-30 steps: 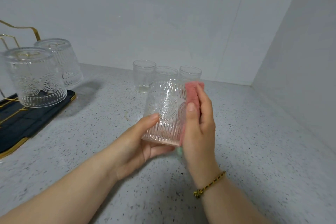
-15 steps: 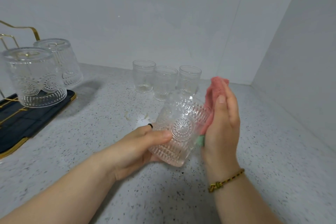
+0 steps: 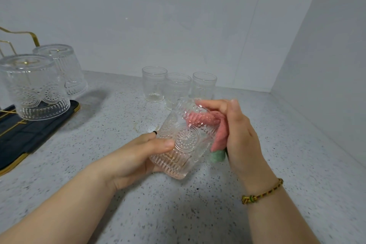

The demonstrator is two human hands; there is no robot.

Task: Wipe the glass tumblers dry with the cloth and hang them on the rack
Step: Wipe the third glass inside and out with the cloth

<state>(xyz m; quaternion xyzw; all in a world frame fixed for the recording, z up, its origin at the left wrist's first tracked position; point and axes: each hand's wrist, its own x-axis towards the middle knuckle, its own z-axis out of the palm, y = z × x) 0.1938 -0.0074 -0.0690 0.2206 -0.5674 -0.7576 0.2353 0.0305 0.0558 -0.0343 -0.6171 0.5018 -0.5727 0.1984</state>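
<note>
Moved off the outer wall of the glass, the pink cloth (image 3: pixel 220 136) is now pushed into the mouth of the held tumbler (image 3: pixel 186 144), where half a second ago it lay flat against the side. The tumbler is also tipped further, with its mouth up and to the right and its base down towards the person. This suggests the outside is done and the inside is being dried; hanging has not started.

The left hand (image 3: pixel 134 156) grips the tumbler round its ribbed lower half, thumb across the front. The right hand (image 3: pixel 241 136) pinches the cloth, its fingers curled over the rim, and a green corner of cloth hangs below the palm.

Three upright tumblers (image 3: pixel 177 89) stand just behind the held one, close to its raised rim, so a push forward could knock them. They probably await wiping. On the left, well apart, two upturned tumblers (image 3: pixel 35 87) already sit on the gold wire rack (image 3: pixel 29 34) above its black tray (image 3: pixel 29 134). Bare speckled countertop (image 3: pixel 111 125) lies between hands and rack, giving an open path leftward. The right wall (image 3: pixel 326 65) closes in that side.
</note>
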